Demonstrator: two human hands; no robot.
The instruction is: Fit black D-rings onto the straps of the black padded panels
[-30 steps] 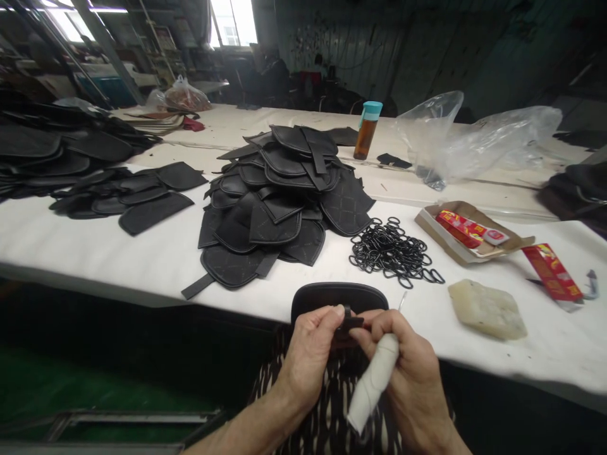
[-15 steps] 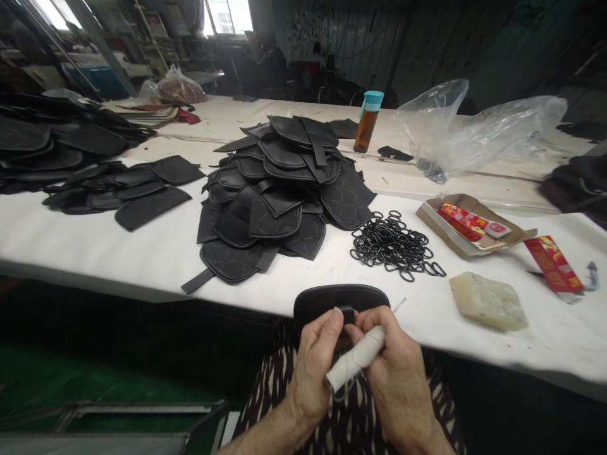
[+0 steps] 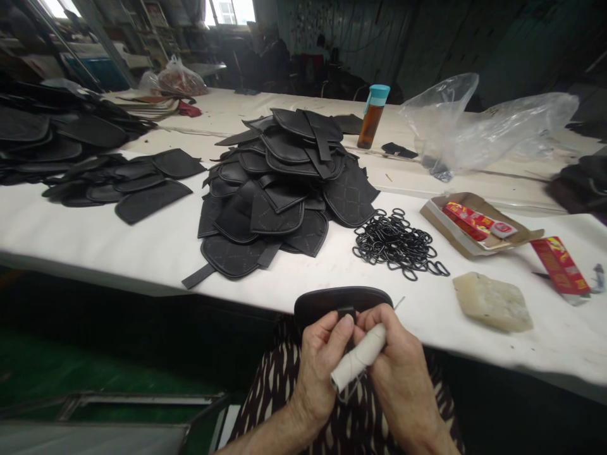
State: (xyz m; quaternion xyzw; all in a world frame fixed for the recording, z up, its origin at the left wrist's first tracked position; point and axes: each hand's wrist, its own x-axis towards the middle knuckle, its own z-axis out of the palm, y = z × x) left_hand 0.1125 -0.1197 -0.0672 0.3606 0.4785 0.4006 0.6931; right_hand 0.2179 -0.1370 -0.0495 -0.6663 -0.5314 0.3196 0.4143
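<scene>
A black leather flap (image 3: 365,296) stands upright at the table's front edge, above my lap. My left hand (image 3: 320,354) is closed, pinching the short black strap (image 3: 346,311) on the flap between thumb and fingers. Close beside it, my right hand (image 3: 401,366) is closed round a white-wrapped handle (image 3: 359,357) with thread wound about it; its fingertips also touch the strap. A thin metal point (image 3: 399,303) sticks out past the right hand, roughly in line with the handle. Their join is hidden by the fingers.
Behind my hands lie a heap of black flaps (image 3: 265,183) and a pile of black metal rings (image 3: 393,243). To the right are a wax-like block (image 3: 493,302), an open carton (image 3: 474,243) and a red box (image 3: 562,268). A bottle (image 3: 373,117) stands farther back.
My left thumb has shifted right and down along the strap, onto its lower part. The white-wrapped handle has moved slightly right. The camera view has shifted a little.
</scene>
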